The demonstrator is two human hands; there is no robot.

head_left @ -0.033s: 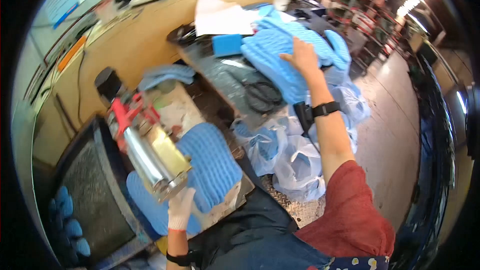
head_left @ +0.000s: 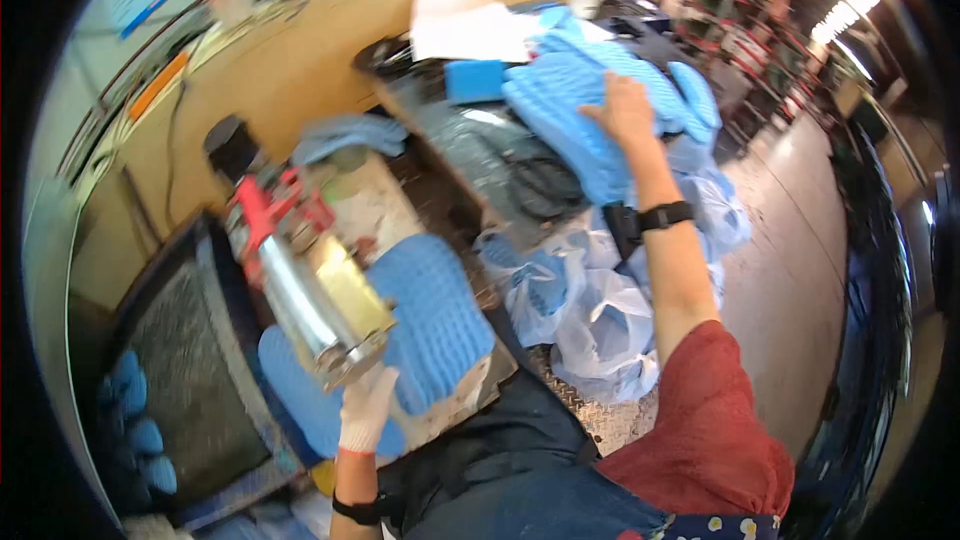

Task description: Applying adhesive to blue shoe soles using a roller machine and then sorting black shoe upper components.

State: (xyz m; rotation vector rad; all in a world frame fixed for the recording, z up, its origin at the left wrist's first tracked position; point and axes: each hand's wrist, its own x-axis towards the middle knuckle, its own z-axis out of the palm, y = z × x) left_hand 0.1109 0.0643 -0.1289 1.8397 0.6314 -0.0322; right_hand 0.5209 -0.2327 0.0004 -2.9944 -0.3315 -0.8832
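Observation:
My left hand point(head_left: 365, 410), in a white glove, is at the near end of a machine with a shiny metal cylinder point(head_left: 295, 300) and red parts. It touches a blue ribbed, round-ended piece point(head_left: 440, 325) lying under and beside the machine. The fingertips are hidden by the machine's end, so their grip does not show. My bare right hand point(head_left: 627, 112) rests on a pile of similar blue ribbed pieces point(head_left: 555, 105) at the far right, its fingers stretched out. A strap with a small black device is around the right wrist.
Black-handled scissors point(head_left: 545, 185) lie on a dark table beside a blue block point(head_left: 475, 82) and white paper point(head_left: 465, 25). Clear plastic bags point(head_left: 605, 335) with blue contents hang at the table's near edge. A dark-framed tray point(head_left: 190, 350) stands left, blue pieces point(head_left: 147, 436) at its edge.
The whole view has shifted slightly, so things sit a little further right in the picture. Both hands keep the same places on the machine side and the pile.

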